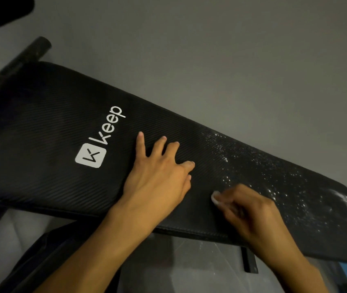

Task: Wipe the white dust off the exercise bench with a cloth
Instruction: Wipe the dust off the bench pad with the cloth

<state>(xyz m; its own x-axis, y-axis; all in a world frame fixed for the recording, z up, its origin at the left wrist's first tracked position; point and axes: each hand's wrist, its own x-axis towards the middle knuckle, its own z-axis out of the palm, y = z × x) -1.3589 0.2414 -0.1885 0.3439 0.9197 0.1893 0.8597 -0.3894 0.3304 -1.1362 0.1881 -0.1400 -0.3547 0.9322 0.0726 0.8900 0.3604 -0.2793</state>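
Right hand grip: the right hand (250, 210) is curling its fingers closed around a small wad of white cloth (216, 197), pressing it onto the bench pad; only a pale corner of the cloth is peeking out past the fingertips, and the hand is blurred.

Left hand: the left hand (162, 170) is lying flat with fingers spread, gripping nothing, and seems to be bracing the pad just beside the right hand.

Cloth handling: it is looking soft, light and easily crumpled, so it probably needs bunching in the fingers with pressure from above, as the hand is doing.

Bench location: the black exercise bench (47, 123) is filling the middle of the view, running from upper left to lower right, in front of a plain grey wall (231, 49).

Bench long axis: it is slanting diagonally, with the end at the upper left meeting a dark padded roller bar (28, 58), and the dusty end pointing to the lower right.

Bench surface: the pad is showing fine ribbing and likely giving slightly under pressure; the ribs may be trapping powder, so strokes along them could work better.

White dust: white dust (295, 187) is speckling the lower right stretch, right of the cloth, thickest near the far right edge.

Clean area: the stretch around the white Keep logo (100, 138) is looking dust-free.

Progress: much of the dusty area seems not yet wiped.
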